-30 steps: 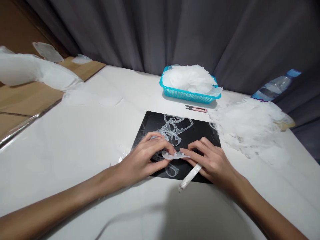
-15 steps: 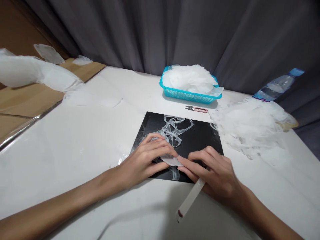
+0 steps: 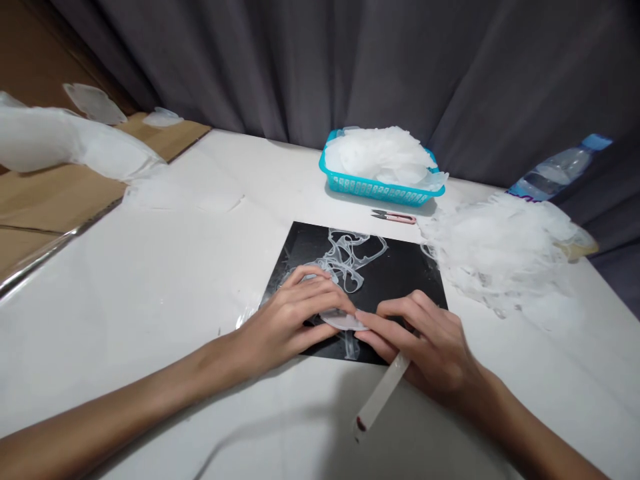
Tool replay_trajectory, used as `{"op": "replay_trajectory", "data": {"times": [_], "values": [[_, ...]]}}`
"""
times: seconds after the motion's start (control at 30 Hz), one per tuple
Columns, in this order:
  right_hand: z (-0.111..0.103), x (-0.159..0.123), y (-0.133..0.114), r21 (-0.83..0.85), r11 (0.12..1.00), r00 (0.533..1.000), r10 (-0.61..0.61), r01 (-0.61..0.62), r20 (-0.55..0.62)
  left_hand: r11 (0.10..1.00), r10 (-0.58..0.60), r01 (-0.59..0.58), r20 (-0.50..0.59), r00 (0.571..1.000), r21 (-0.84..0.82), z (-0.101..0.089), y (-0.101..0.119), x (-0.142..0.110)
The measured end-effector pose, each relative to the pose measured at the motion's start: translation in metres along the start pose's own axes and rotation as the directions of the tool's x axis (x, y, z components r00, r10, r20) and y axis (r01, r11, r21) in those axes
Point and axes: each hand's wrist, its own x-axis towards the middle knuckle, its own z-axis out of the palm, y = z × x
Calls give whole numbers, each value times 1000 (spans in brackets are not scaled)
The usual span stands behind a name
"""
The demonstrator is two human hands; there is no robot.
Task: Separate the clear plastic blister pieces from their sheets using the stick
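My left hand (image 3: 300, 310) is closed on a thin, translucent whitish piece with a curved edge (image 3: 345, 321), above a black mat (image 3: 400, 267). At the right end of that piece, the fingertips of my right hand (image 3: 425, 340) pinch together, meeting my left fingers. Tucked in my right palm is a flat whitish stick-like handle (image 3: 383, 393) with a dark red mark at its lower end. Its other end is hidden by the hand. Beyond my left fingers, tangled translucent cut-off strips (image 3: 345, 257) lie on the mat.
A blue basket (image 3: 385, 192) heaped with translucent pieces stands at the back. Pink-handled thread snips (image 3: 395, 217) lie before it. On the right are a pile of translucent scraps (image 3: 505, 247) and a tilted plastic bottle (image 3: 555, 170). Cardboard (image 3: 60, 197) bears a long translucent stack (image 3: 85, 143).
The view has shifted very slightly. Both hands keep their hold on the piece, with almost no visible movement.
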Motion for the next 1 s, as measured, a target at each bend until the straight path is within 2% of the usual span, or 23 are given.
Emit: {"op": "replay_trajectory", "data": {"times": [0.13, 0.37, 0.6, 0.77, 1.0], "values": [[-2, 4, 5, -64, 997, 999, 32, -33, -15, 1000, -4, 3, -12, 1000, -23, 0, -2, -2], [-3, 7, 8, -66, 998, 1000, 10, -12, -29, 994, -27, 20, -65, 997, -112, 1, -5, -5], [-4, 5, 6, -34, 999, 998, -26, 24, -60, 990, -67, 65, -11, 998, -123, 2, -5, -6], [-3, 0, 5, 10, 997, 994, -79, 80, -70, 993, -32, 34, 16, 999, -109, 2, -3, -3], [2, 8, -4, 17, 998, 989, -52, 55, -135, 996, 26, -27, -6, 1000, -80, 1, -1, 3]]}}
